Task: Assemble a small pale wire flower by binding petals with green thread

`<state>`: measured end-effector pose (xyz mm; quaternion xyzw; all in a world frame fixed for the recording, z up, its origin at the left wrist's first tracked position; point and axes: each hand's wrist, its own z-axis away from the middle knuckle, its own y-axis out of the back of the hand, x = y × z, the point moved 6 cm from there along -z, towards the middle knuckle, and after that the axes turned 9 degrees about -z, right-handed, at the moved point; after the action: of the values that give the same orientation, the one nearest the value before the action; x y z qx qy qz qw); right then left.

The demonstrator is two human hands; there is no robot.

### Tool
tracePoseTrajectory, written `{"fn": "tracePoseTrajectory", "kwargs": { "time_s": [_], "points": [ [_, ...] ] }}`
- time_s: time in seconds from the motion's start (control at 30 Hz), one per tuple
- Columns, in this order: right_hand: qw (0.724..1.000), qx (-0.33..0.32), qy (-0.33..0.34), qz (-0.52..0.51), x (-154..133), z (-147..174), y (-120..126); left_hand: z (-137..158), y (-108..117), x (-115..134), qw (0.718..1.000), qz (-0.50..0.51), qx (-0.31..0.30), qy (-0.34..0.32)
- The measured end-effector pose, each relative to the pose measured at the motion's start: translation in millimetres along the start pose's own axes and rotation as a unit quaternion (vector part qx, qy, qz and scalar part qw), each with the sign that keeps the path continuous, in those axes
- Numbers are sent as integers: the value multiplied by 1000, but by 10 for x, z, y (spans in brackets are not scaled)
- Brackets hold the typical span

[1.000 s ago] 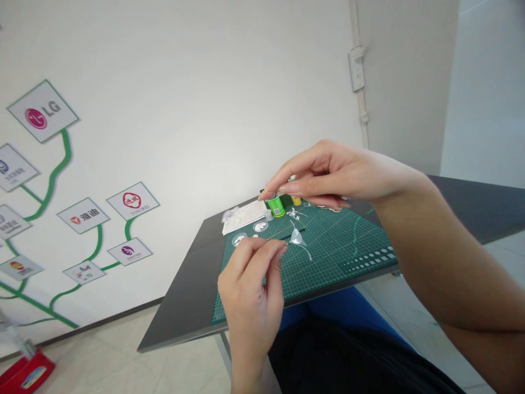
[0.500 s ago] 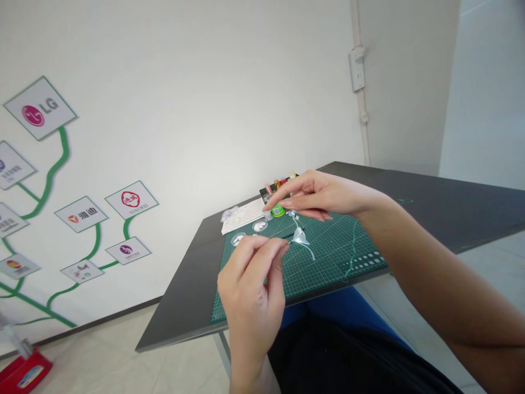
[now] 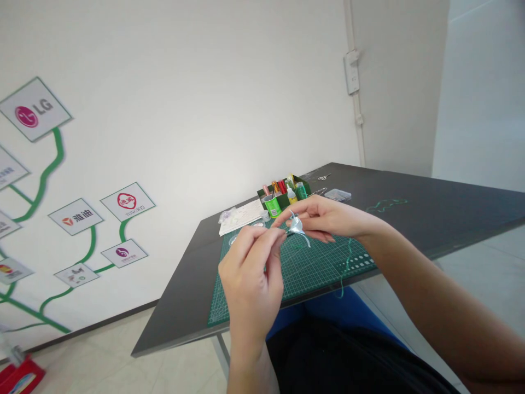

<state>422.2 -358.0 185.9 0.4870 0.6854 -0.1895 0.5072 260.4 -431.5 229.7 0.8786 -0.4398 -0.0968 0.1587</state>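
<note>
My left hand (image 3: 252,273) is closed in a pinch on the thin stem of a small pale-blue, petal-like ornament (image 3: 296,224). Curved tips spread from this shiny piece above the cutting mat (image 3: 311,271). Right behind it is my right hand (image 3: 324,218), its fingers stretched out toward the left fingertips. Whether the right fingers touch the ornament, I cannot tell. Green thread (image 3: 348,260) trails across the mat and over the table's front edge.
On the dark table (image 3: 180,273), a green can (image 3: 272,207) stands before a box (image 3: 304,186) of bottles and coloured spools. White sheets (image 3: 241,217) lie at the left; a clear plastic case (image 3: 338,195) and small scissors (image 3: 324,177) lie at the back right.
My right hand has come down, and its fingers now lie behind the pale-blue ornament. My left hand keeps its pinch, with the ornament slightly higher. The box and bottles are less covered.
</note>
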Motion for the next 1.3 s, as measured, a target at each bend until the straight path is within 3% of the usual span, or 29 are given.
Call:
{"fn": "tracePoseTrajectory", "kwargs": {
  "time_s": [0.67,1.07,1.3],
  "points": [
    [991,42,-59,-112,359,619,-423,-26,-102,-73,1000,7,2,12],
    [990,85,-65,-91,226,984,-611,-5,-80,-127,1000,4,-5,23],
    [991,128,-38,-9,78,1054,-632,-3,-56,-132,1000,0,-9,30]
  ]
}}
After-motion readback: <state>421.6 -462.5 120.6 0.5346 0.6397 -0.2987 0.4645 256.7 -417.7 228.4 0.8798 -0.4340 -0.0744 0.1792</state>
